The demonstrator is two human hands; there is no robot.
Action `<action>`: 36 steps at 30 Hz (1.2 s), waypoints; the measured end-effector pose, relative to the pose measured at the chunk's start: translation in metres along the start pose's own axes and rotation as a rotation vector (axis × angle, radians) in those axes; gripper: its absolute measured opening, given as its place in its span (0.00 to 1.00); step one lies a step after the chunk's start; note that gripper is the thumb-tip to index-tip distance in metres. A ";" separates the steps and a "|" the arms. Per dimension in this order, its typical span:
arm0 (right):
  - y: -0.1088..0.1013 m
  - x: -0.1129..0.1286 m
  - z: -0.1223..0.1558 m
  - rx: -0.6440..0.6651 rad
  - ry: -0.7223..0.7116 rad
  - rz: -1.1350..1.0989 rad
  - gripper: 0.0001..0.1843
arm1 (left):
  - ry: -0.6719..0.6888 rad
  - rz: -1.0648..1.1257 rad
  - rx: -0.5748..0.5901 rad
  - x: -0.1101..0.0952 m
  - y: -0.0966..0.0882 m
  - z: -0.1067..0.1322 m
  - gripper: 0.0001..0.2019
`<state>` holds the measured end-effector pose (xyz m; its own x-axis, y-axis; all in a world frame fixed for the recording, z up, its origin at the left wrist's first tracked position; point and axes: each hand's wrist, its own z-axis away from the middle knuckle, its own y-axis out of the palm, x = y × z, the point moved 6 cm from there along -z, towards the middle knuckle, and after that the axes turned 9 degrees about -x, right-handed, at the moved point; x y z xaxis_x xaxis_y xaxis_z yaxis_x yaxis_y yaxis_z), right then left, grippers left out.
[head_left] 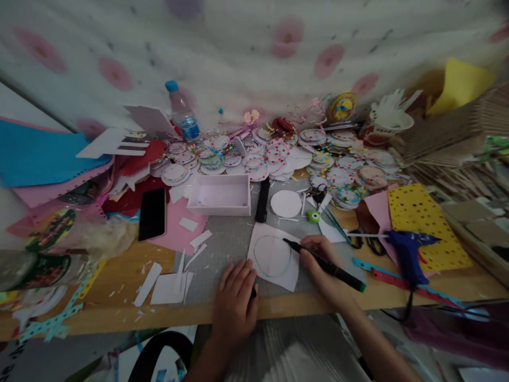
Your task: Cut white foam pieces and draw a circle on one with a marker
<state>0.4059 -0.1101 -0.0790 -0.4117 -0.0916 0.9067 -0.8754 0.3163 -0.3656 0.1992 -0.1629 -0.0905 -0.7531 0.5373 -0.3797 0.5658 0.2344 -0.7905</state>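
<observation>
My right hand point(323, 265) is closed round a black marker point(338, 273) with a green end. The marker's tip meets the upper right of a roughly drawn circle on a square of white paper point(292, 278). At the paper's lower left edge, my left hand point(236, 300) lies with its fingers bent on the mat. A small black thing that looks like the marker cap point(253, 292) pokes out between its thumb and forefinger. Beyond the paper lie a white paper disc point(286, 203) and a black bar-shaped object point(262, 200).
Left of the bar is a white open box point(218, 195); a phone point(152, 215) lies farther left. Scissors point(368, 236) and a blue glue gun point(411, 254) lie to the right. Decorated discs point(254, 159) are heaped behind, near a water bottle point(185, 114). Paper scraps litter the mat.
</observation>
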 end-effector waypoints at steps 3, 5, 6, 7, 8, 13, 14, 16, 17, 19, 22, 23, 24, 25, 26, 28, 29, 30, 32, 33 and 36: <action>0.017 0.000 -0.002 0.059 -0.054 0.009 0.04 | 0.004 -0.010 -0.007 0.000 0.000 0.000 0.18; 0.025 -0.001 -0.002 0.088 -0.090 0.027 0.03 | 0.003 -0.011 -0.007 0.001 0.001 0.000 0.18; 0.026 -0.002 -0.002 0.092 -0.106 0.039 0.03 | 0.006 -0.009 -0.005 0.000 0.001 0.000 0.19; 0.027 -0.002 -0.002 0.092 -0.120 0.051 0.03 | 0.007 -0.006 -0.003 0.000 0.001 0.001 0.19; 0.028 -0.002 -0.001 0.089 -0.133 0.064 0.02 | 0.007 -0.002 -0.002 0.000 0.001 0.001 0.19; 0.030 0.001 -0.001 0.109 -0.171 0.116 0.01 | -0.007 0.011 0.010 0.001 0.003 0.002 0.20; 0.031 0.001 -0.001 0.120 -0.176 0.119 0.02 | -0.009 0.012 0.011 0.001 0.003 0.002 0.20; 0.035 0.002 -0.001 0.147 -0.192 0.116 0.03 | -0.014 0.015 0.015 0.001 0.002 0.001 0.19; 0.036 0.002 0.000 0.163 -0.202 0.110 0.04 | -0.013 0.018 0.017 0.001 0.002 0.000 0.19; 0.039 0.003 0.000 0.198 -0.223 0.097 0.05 | -0.013 0.021 0.017 0.001 0.002 0.000 0.19; 0.043 0.005 0.000 0.266 -0.253 0.074 0.07 | -0.013 0.025 0.011 0.001 0.002 0.001 0.20; 0.044 0.007 0.000 0.290 -0.261 0.065 0.07 | -0.012 0.028 0.013 0.002 0.003 0.001 0.20; 0.045 0.008 0.000 0.313 -0.269 0.056 0.07 | -0.013 0.031 0.013 0.002 0.003 0.001 0.20; 0.045 0.009 0.000 0.335 -0.275 0.046 0.07 | -0.014 0.034 0.013 0.002 0.003 0.002 0.21; 0.045 0.010 0.000 0.355 -0.279 0.038 0.06 | -0.014 0.037 0.011 0.002 0.003 0.002 0.21; 0.044 0.009 -0.001 0.367 -0.268 0.028 0.05 | -0.017 0.041 0.005 0.002 0.002 0.001 0.21; 0.042 0.007 -0.002 0.352 -0.253 0.029 0.05 | -0.016 0.043 0.002 0.002 0.001 0.000 0.21; 0.040 0.004 -0.002 0.323 -0.231 0.034 0.05 | -0.014 0.045 0.000 0.002 0.001 0.000 0.20; 0.038 -0.001 -0.004 0.258 -0.190 0.044 0.05 | -0.010 0.049 -0.004 0.001 0.000 -0.001 0.20; 0.038 -0.003 -0.004 0.241 -0.177 0.045 0.05 | -0.009 0.049 -0.004 0.001 0.000 -0.002 0.20; 0.043 -0.003 -0.002 0.287 -0.167 0.029 0.06 | -0.008 0.048 -0.001 0.002 0.001 -0.001 0.20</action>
<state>0.3701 -0.0941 -0.0974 -0.4530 -0.2474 0.8565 -0.8883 0.0444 -0.4570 0.1988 -0.1610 -0.0916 -0.7276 0.5413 -0.4215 0.6021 0.2093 -0.7705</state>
